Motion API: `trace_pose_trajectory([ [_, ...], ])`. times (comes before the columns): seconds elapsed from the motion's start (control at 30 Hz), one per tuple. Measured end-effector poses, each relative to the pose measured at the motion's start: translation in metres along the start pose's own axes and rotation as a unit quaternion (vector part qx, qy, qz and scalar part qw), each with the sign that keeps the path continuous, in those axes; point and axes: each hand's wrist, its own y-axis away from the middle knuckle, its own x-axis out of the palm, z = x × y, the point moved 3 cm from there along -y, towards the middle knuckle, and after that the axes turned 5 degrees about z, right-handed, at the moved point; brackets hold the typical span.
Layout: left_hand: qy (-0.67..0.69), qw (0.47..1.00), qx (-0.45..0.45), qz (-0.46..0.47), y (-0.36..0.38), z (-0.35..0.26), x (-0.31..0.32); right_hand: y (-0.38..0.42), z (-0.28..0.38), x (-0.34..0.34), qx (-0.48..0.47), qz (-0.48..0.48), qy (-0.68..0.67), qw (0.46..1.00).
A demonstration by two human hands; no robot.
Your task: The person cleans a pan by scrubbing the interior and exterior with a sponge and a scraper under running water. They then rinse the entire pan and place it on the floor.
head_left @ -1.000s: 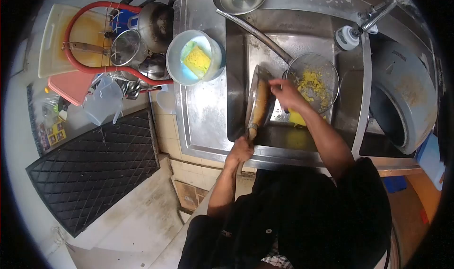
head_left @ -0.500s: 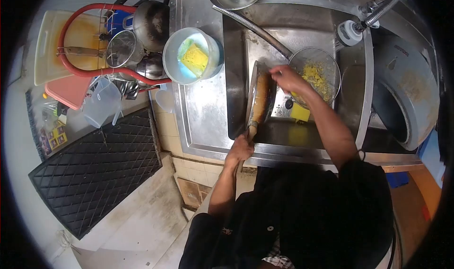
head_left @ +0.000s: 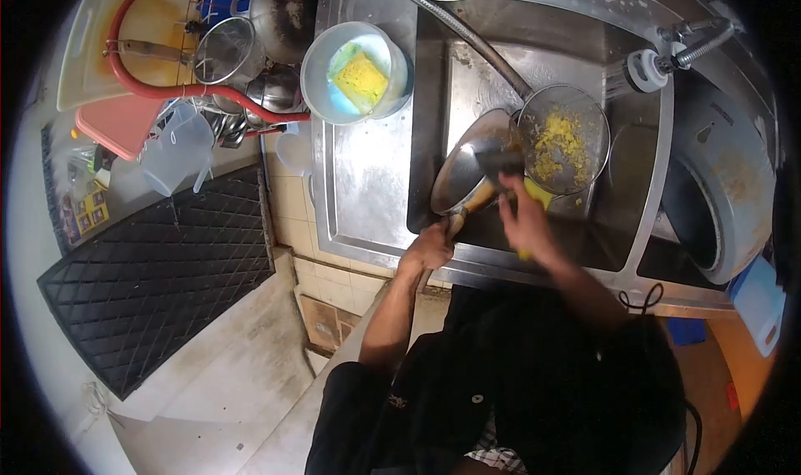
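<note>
Your left hand [head_left: 427,248] was clamped around the long pan handle [head_left: 423,285], its fingers together in a fist just above the sink's front edge. The handle ran up across that edge to the pan [head_left: 461,162], which was in the left part of the steel sink [head_left: 584,233], tilted so that its inner surface partly showed. Your right hand [head_left: 527,224] had its fingers closed on a dark, flat-bladed scraper [head_left: 499,162] (blurred, so I could not make out each finger). The blade was over the right side of the pan; whether it touched the metal, I could not tell.

Just beside the pan, to its right, was a round mesh strainer [head_left: 584,173] with yellow scraps [head_left: 557,145] spread over its mesh. Its long strainer handle [head_left: 480,49] slanted up and left across the sink's far left corner. A yellow item [head_left: 538,194] was partly hidden between the strainer and your right hand. On the drainboard [head_left: 359,166] to your left stood a whitish plastic tub [head_left: 397,66] with a yellow sponge [head_left: 360,83] inside it. A white spray head [head_left: 647,70] hung near the sink's right side, and beyond that was a big grey pot [head_left: 734,166], lying tipped over.
</note>
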Motion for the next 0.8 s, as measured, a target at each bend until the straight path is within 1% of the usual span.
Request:
trace_pose_trajectory([
  [0.03,0.012,1.0,-0.017,0.008,-0.002,0.002,-0.001,0.023,0.007,0.004,0.015,0.032,-0.027,0.999],
  [0.1,-0.054,0.998,0.022,-0.021,-0.006,0.01,0.006,0.037,0.018,0.004,-0.051,0.063,-0.002,0.997],
  [0.13,-0.044,0.998,0.021,-0.025,-0.01,0.012,0.014,0.035,0.017,-0.006,-0.054,0.071,0.003,0.996],
  [0.17,-0.075,0.997,-0.003,-0.033,-0.016,0.013,0.022,0.022,0.021,-0.022,0.075,0.146,-0.048,0.985],
  [0.2,-0.107,0.993,-0.029,-0.041,-0.015,0.007,0.026,0.014,0.02,-0.028,0.205,0.215,-0.097,0.95],
  [0.23,-0.097,0.994,-0.032,-0.046,-0.011,0.0,0.032,0.01,0.007,-0.032,0.193,0.186,-0.129,0.955],
  [0.3,-0.138,0.987,-0.042,-0.065,0.005,-0.042,0.024,-0.003,0.014,-0.053,0.222,0.122,-0.098,0.962],
  [0.33,-0.103,0.99,-0.09,-0.039,-0.001,-0.042,0.031,-0.011,0.001,-0.057,0.22,0.124,-0.092,0.963],
  [0.37,-0.096,0.991,-0.088,-0.041,-0.001,-0.042,0.037,-0.021,-0.014,-0.064,0.09,0.1,-0.003,0.991],
  [0.4,-0.098,0.992,-0.073,-0.036,0.0,-0.043,0.044,-0.03,-0.011,-0.068,-0.041,0.074,0.085,0.993],
  [0.43,-0.101,0.993,-0.058,-0.032,0.0,-0.044,0.048,-0.041,-0.015,-0.07,-0.043,0.077,0.09,0.992],
  [0.5,-0.075,0.996,-0.046,-0.03,0.016,-0.06,0.039,-0.061,-0.013,-0.066,0.055,0.211,0.155,0.963],
  [0.53,-0.033,0.997,-0.062,-0.01,0.023,-0.067,0.035,-0.072,-0.012,-0.058,0.055,0.25,0.173,0.951],
  [0.57,0.011,0.997,-0.079,0.01,0.027,-0.068,0.036,-0.081,-0.012,-0.049,0.053,0.255,0.178,0.949],
  [0.6,0.018,0.997,-0.08,0.006,0.025,-0.064,0.043,-0.09,-0.013,-0.036,0.036,0.276,0.26,0.925],
  [0.63,-0.005,0.998,-0.055,-0.012,0.021,-0.059,0.056,-0.099,-0.013,-0.021,0.017,0.297,0.338,0.893],
  [0.67,-0.028,0.999,-0.031,-0.028,0.019,-0.058,0.065,-0.109,-0.012,-0.005,0.014,0.305,0.342,0.889],
  [0.7,-0.019,0.999,-0.033,-0.03,0.021,-0.062,0.064,-0.118,-0.013,0.014,0.02,0.398,0.427,0.812],
  [0.73,0.047,0.997,-0.034,-0.043,0.024,-0.067,0.064,-0.124,-0.015,0.028,0.027,0.481,0.505,0.716],
  [0.77,0.112,0.992,-0.034,-0.056,0.024,-0.072,0.064,-0.131,-0.018,0.039,0.025,0.485,0.511,0.71],
  [0.8,0.147,0.986,-0.018,-0.083,0.017,-0.069,0.073,-0.139,-0.02,0.048,0.027,0.506,0.54,0.672],
])
